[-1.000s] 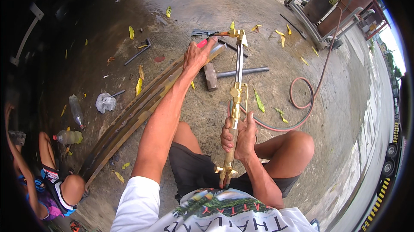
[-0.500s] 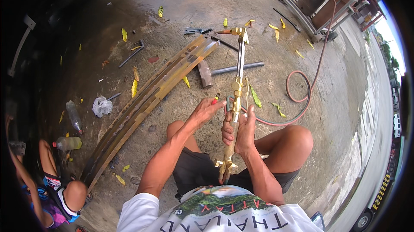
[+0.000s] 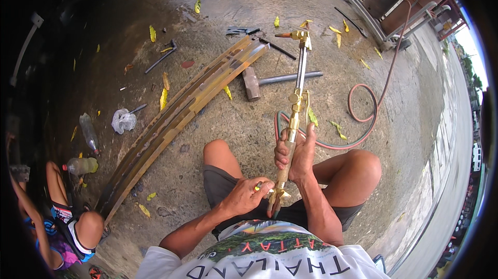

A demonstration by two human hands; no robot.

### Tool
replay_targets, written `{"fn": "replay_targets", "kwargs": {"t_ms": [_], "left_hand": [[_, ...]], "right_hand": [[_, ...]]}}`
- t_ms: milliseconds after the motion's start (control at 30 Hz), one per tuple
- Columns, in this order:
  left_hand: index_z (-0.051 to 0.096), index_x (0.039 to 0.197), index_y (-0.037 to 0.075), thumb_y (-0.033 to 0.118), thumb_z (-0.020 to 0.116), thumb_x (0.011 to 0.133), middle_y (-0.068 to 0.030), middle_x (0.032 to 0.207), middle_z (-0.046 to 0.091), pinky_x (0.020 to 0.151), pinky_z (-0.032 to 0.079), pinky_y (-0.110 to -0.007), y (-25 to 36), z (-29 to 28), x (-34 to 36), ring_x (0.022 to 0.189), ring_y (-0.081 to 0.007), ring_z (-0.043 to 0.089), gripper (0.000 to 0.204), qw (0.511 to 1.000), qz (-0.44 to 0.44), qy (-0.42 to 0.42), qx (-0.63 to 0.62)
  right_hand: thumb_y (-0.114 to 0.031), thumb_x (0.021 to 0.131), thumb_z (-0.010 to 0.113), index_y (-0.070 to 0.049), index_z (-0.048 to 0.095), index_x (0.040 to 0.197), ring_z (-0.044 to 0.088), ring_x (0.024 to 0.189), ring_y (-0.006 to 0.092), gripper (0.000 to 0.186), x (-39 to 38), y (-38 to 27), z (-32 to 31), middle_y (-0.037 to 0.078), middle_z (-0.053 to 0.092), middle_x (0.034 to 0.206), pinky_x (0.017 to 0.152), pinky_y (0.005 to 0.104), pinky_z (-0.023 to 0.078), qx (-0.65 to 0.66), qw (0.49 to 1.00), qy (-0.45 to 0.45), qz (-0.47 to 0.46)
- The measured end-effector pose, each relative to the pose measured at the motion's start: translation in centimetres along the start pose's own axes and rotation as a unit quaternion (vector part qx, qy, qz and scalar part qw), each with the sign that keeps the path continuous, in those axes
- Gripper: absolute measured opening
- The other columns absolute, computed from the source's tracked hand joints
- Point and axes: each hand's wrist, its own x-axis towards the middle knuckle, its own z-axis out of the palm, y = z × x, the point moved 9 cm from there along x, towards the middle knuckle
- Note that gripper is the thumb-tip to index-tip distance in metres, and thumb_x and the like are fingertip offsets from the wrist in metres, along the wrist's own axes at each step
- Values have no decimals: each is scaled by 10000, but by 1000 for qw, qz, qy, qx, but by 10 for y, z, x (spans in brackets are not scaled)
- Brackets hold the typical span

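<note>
Brass cutting torch [image 3: 294,123] — held lengthwise in front of me, my right hand [image 3: 298,157] wrapped round its handle. My left hand [image 3: 248,195], pinching a small yellowish object [image 3: 258,186], sits left of the torch's valve end. Farther left of the torch: sledgehammer [image 3: 252,85], then steel bars [image 3: 187,108]; right — hose [image 3: 337,147].

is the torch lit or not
It looks unlit: the torch, gripped in the right hand, shows no flame at its nozzle.
</note>
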Motion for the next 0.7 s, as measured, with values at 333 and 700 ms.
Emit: {"fn": "replay_targets", "kwargs": {"t_ms": [333,700], "left_hand": [[518,949,-1,363,515,941,-157,807,575,635,476,-380,-45,-188,160,635,-255,574,365,934,-12,352,57],[454,1204,-25,363,596,816,-210,1080,535,713,487,-407,2,-221,241,953,-283,550,566,946,-15,321,-33]], "right_hand": [[-820,889,153,-90,482,863,384,385,135,801,-5,11,20,17,394,556,355,283,351,-16,999,-48,22],[-855,858,171,-89,476,861,383,383,141,824,-11,19,26,26,396,555,356,287,347,-25,997,-60,42]]}}
